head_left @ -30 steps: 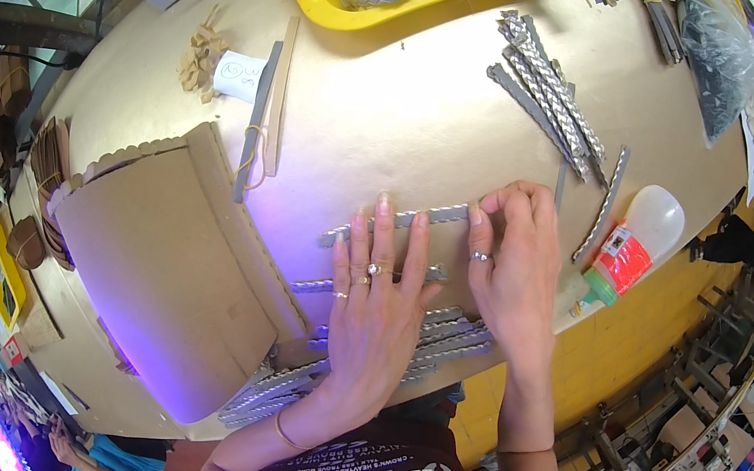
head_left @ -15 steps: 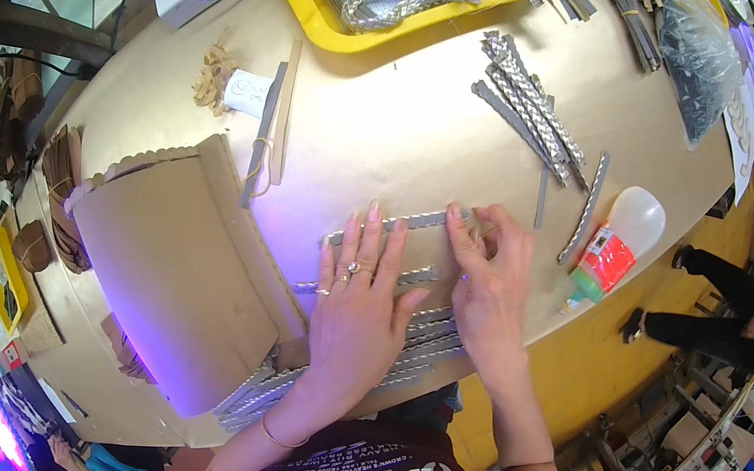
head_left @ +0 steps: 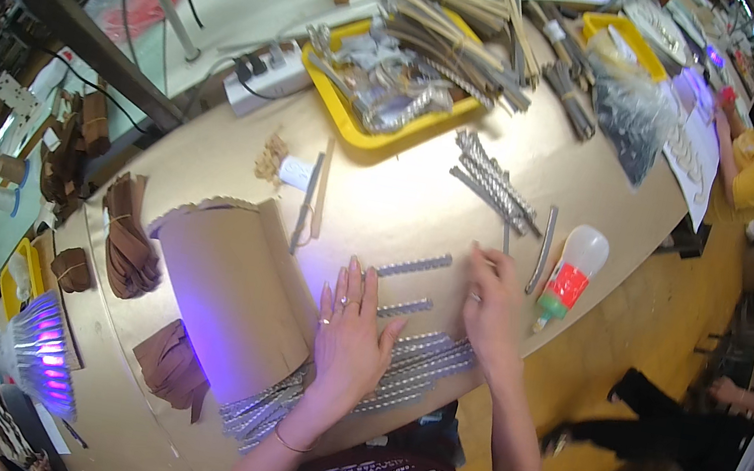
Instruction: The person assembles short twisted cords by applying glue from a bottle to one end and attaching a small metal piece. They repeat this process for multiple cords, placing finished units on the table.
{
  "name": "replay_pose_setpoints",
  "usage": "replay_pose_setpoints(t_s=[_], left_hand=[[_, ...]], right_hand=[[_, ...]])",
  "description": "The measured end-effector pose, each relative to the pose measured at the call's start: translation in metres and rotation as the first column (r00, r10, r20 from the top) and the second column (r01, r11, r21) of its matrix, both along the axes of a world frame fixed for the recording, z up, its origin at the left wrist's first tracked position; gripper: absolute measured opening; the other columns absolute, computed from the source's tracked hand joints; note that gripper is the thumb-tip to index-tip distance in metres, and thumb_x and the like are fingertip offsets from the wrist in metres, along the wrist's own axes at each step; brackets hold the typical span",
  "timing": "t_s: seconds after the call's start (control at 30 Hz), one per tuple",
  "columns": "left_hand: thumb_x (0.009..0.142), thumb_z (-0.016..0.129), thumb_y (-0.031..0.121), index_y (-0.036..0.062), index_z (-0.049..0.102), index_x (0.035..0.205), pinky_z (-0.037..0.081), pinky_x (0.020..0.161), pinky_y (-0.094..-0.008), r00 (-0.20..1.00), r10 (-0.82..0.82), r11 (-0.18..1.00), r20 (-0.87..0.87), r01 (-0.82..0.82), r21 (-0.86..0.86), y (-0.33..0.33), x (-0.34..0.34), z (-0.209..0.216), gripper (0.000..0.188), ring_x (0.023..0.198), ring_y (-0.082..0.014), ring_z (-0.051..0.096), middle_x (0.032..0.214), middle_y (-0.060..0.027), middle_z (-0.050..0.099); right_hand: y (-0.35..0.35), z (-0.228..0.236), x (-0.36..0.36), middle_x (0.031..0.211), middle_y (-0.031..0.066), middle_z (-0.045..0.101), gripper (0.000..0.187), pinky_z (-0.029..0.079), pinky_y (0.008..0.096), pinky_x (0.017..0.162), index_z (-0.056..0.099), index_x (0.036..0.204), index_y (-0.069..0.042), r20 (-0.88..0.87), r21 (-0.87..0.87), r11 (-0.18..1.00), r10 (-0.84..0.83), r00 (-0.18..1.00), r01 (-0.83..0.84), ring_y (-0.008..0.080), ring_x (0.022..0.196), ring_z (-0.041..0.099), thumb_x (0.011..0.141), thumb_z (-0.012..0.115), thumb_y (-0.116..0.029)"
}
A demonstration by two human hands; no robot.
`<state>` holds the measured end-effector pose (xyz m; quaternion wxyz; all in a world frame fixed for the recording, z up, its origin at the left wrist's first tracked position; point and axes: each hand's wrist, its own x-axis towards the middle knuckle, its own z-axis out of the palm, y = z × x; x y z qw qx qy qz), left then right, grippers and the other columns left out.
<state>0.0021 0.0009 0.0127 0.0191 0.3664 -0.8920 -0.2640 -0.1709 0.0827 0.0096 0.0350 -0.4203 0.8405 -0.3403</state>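
My left hand (head_left: 349,337) lies flat with fingers stretched out, over the left ends of two short braided silver-and-grey strips. The upper strip (head_left: 417,264) runs out to the right from under its fingertips. Below it the lower strip (head_left: 407,307) lies beside the thumb. My right hand (head_left: 494,307) is just right of these strips' ends, apart from them. Its fingers are bent and smeared by motion, so anything in them cannot be made out. Many more braided strips (head_left: 413,373) lie side by side along the table's near edge, partly under my left wrist.
A curved brown cardboard piece (head_left: 230,295) stands at left. A glue bottle (head_left: 567,281) lies at right, beside a single strip (head_left: 543,250). Farther back are a bundle of braided strips (head_left: 497,184) and a yellow tray (head_left: 355,134) of material. A lit lamp (head_left: 43,353) is at lower left.
My right hand has come off the end of the upper strip and moved right of it. My left hand stays flat on the strips. The view has shifted, showing more of the table's far side.
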Motion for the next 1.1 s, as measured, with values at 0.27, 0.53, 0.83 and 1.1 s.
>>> replay_pose_setpoints(t_s=[0.27, 0.53, 0.83, 1.1], left_hand=[[0.095, 0.056, 0.038, -0.0077, 0.032, 0.145, 0.016, 0.118, -0.0524, 0.992, -0.029, 0.998, -0.121, 0.022, -0.059, 0.008, -0.005, -0.004, 0.072, 0.144, -0.0419, 0.023, 0.156, -0.0267, 0.023], [0.096, 0.054, 0.04, -0.0087, 0.032, 0.145, 0.014, 0.118, -0.0532, 0.99, 0.103, 0.989, -0.098, -0.112, -0.093, 0.004, 0.009, -0.006, 0.072, 0.145, -0.0429, 0.021, 0.156, -0.028, 0.02], [0.096, 0.055, 0.04, -0.0112, 0.037, 0.141, 0.018, 0.118, -0.0512, 0.986, 0.126, 0.985, -0.107, -0.137, -0.107, 0.006, 0.017, -0.014, 0.071, 0.143, -0.0425, 0.026, 0.152, -0.0298, 0.029], [0.097, 0.053, 0.042, -0.0106, 0.036, 0.142, 0.018, 0.118, -0.0509, 0.987, 0.125, 0.983, -0.102, -0.137, -0.119, 0.008, 0.018, -0.017, 0.071, 0.143, -0.0427, 0.026, 0.153, -0.0288, 0.027]], right_hand=[[0.068, 0.036, -0.07, 0.097, 0.0205, 0.061, 0.068, 0.052, 0.045, 0.074, 0.054, 0.127, 0.006, -0.229, 0.168, 0.756, -0.594, 0.771, 0.632, 0.0348, 0.09, 0.065, 0.086, 0.071, -0.045], [0.094, 0.021, -0.092, 0.088, 0.0106, 0.067, 0.049, 0.054, 0.0321, 0.063, 0.058, 0.118, 0.002, 0.919, -0.186, 0.788, -0.072, 0.387, 0.587, 0.0175, 0.075, 0.066, 0.085, 0.071, -0.031], [0.002, 0.026, -0.016, 0.099, 0.0092, 0.064, 0.048, 0.053, 0.0314, 0.072, 0.059, 0.115, 0.0, 0.525, -0.446, 0.841, -0.03, 0.85, 0.305, 0.0166, 0.085, 0.063, 0.078, 0.081, -0.021], [-0.016, 0.019, -0.009, 0.099, 0.0116, 0.066, 0.047, 0.054, 0.032, 0.08, 0.06, 0.11, 0.004, 0.308, -0.409, 0.88, -0.117, 0.944, 0.243, 0.0182, 0.088, 0.065, 0.076, 0.084, -0.019]])
